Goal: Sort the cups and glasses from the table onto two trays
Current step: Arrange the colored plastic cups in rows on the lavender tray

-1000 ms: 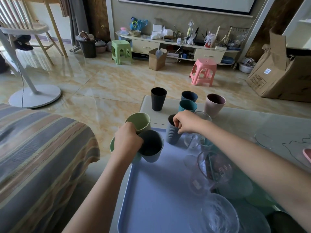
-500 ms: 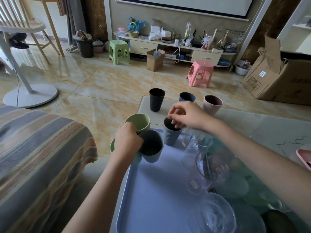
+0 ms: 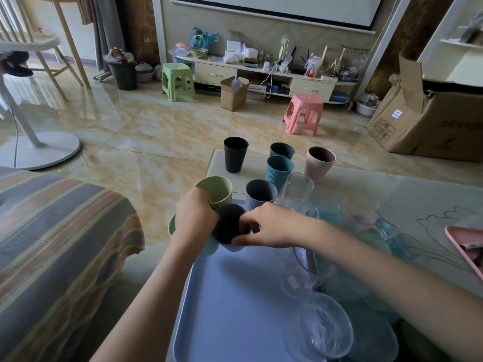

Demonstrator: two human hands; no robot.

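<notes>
Both hands grasp a dark cup [image 3: 228,227] at the blue tray's [image 3: 235,304] far left corner: left grip [image 3: 194,218] and right grip [image 3: 271,227] clenched round it. Sorting seems barely begun; glasses [image 3: 296,189] still crowd the desk [image 3: 431,205].

The near half of the blue tray [image 3: 230,309] lies open, flanked on the right by clear glasses [image 3: 300,273].

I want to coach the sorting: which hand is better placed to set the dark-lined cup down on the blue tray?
The right hand, I'd judge. It pinches the dark-lined cup's rim over the blue tray, with open tray just below. The left hand grips the same cup from the tray's left edge, beside the green cup.
</notes>
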